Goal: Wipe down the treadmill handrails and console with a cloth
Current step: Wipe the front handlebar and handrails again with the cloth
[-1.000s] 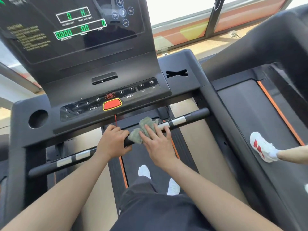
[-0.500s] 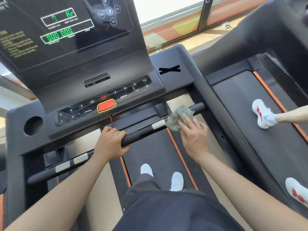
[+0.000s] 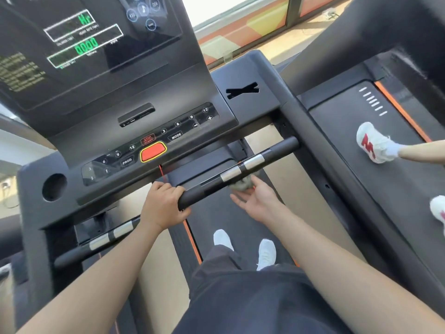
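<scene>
Broadly, the job is sitting somewhere near its middle, as I am judging it. The treadmill is filling most of the view. Its console, rising at 11 o'clock, is carrying no cloth; whether it is already clean I cannot tell, so I am counting it as probably left to do, along with the side arms.

The handrail, a dark bar running from 8 o'clock to 2 o'clock below the console, is getting the attention now. The left hand is gripping it near its middle, fingers clenched over the top. The right hand is lying palm up under the bar, at 3 o'clock of the left one. Its fingers are spreading loosely rather than closing, and they are pressing the cloth up against the bar's underside. That cloth, a small grey-green wad, is touching the bar just below the silver bands. So the underside of the 2 o'clock half is being worked, and the 8 o'clock stretch is looking like the part to come.

As for writing, the screen is glowing green with "Hr" and "0000"; the yellowish block at 9 o'clock of it is blurring past reading. Lower down, the keys are reading "PROG", "MODE", 3, 6, 9 and 12, with plus and minus. "STOP START" is sitting in red just above the red button.
</scene>
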A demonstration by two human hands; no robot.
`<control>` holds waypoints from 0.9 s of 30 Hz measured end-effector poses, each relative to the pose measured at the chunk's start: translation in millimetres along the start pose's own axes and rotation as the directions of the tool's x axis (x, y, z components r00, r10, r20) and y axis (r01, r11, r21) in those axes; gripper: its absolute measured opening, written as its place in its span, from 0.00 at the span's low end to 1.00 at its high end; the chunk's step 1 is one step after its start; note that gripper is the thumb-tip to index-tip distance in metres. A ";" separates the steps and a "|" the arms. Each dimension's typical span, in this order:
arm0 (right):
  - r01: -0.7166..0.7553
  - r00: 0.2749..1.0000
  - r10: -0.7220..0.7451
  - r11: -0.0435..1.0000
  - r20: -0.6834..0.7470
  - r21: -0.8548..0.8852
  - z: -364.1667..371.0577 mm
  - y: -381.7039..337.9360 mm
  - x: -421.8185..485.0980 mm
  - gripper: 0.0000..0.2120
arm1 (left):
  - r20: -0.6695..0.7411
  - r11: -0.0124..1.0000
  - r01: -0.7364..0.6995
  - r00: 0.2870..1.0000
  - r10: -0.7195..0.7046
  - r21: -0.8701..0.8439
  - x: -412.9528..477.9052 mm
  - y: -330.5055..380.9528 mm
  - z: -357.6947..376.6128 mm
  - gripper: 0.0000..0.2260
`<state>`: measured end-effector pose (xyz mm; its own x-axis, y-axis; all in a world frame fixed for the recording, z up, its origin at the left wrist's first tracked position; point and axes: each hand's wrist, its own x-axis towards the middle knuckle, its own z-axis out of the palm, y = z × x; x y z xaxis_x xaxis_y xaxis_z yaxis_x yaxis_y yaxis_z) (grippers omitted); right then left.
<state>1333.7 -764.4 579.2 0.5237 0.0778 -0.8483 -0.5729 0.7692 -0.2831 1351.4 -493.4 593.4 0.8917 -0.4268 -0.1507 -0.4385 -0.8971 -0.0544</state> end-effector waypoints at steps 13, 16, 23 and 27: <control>-0.245 0.941 0.250 0.968 0.228 -0.052 18.0 48.4 -12.0 0.14 | -0.017 1.000 -0.019 1.000 0.019 0.002 0.6 0.8 -1.0 0.12; -0.202 0.966 0.190 0.978 0.175 0.049 -2.2 20.0 -10.7 0.14 | -0.024 1.000 -0.020 0.999 0.020 0.005 -0.5 -0.3 1.4 0.12; -0.089 0.991 0.074 0.987 0.111 0.132 -7.6 -0.9 -8.2 0.14 | -0.064 0.999 -0.038 0.997 0.038 -0.003 -1.1 -2.3 4.6 0.13; -0.176 0.973 0.180 0.983 0.145 -0.045 20.7 40.1 -16.2 0.16 | -0.100 0.998 -0.055 0.994 0.054 -0.017 0.1 -3.3 6.0 0.12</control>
<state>1315.3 -721.8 590.9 0.4975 0.3061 -0.8117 -0.6838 0.7142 -0.1497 1352.2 -489.8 587.7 0.8737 -0.4835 -0.0541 -0.4854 -0.8738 -0.0295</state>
